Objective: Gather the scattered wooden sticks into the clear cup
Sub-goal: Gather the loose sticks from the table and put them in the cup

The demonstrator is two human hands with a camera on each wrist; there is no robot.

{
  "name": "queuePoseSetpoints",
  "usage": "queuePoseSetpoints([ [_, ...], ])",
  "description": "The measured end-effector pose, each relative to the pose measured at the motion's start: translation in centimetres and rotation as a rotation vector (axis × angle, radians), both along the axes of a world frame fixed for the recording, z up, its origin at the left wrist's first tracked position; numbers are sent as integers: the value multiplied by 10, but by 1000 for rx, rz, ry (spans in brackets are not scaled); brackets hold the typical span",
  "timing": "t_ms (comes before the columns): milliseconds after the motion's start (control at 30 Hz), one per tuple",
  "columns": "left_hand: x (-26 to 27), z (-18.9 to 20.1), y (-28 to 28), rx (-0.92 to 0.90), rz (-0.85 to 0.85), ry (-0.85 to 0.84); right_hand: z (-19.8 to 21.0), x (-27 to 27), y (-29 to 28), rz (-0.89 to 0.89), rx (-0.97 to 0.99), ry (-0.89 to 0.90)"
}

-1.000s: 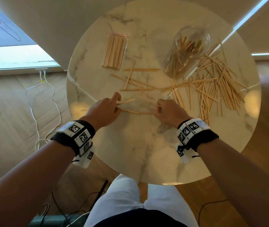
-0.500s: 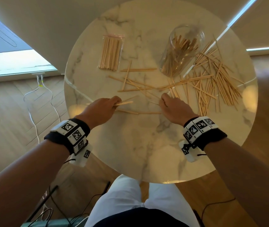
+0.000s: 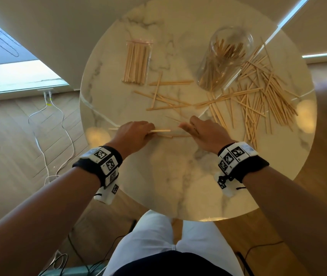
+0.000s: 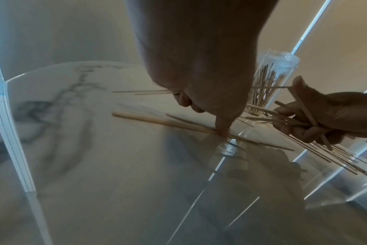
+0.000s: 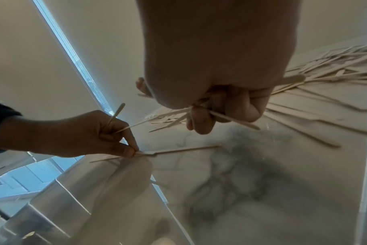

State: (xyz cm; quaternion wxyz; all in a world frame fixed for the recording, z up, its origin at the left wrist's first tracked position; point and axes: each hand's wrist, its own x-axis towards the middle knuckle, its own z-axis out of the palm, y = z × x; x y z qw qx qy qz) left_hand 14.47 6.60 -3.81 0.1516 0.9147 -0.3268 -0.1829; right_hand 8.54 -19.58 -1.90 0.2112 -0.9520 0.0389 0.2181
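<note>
Left hand (image 4: 199, 66) fingertips partly hidden

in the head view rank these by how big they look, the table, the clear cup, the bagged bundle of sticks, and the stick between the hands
1. Table, by far.
2. Clear cup.
3. Bagged bundle, somewhat smaller than the cup.
4. Stick between the left hand and right hand, partly hidden.
</note>
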Motion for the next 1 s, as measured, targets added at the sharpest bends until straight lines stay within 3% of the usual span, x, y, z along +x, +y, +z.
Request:
queuePoseSetpoints([
  [200,1,2,-4,38,-114,-100,3,-2,-4,8,42,22],
  [433,7,-5,16,88,-17,-187,-5,5,3,78,-10,59],
  [533,6,1,25,9,85,-93,-4,13,13,171,-64,53],
  [667,1,8,27,-19,69,98,-4,19,19,324,-221,141],
  [767,-4,5,31,-50,53,124,-2,15,16,367,-248,153],
  [900,-4,-3,41,-55,-87,-78,7,10,6,290,-56,209],
  [1000,-1,-7,41,-74,-55,-44,12,8,0,155,148,267],
])
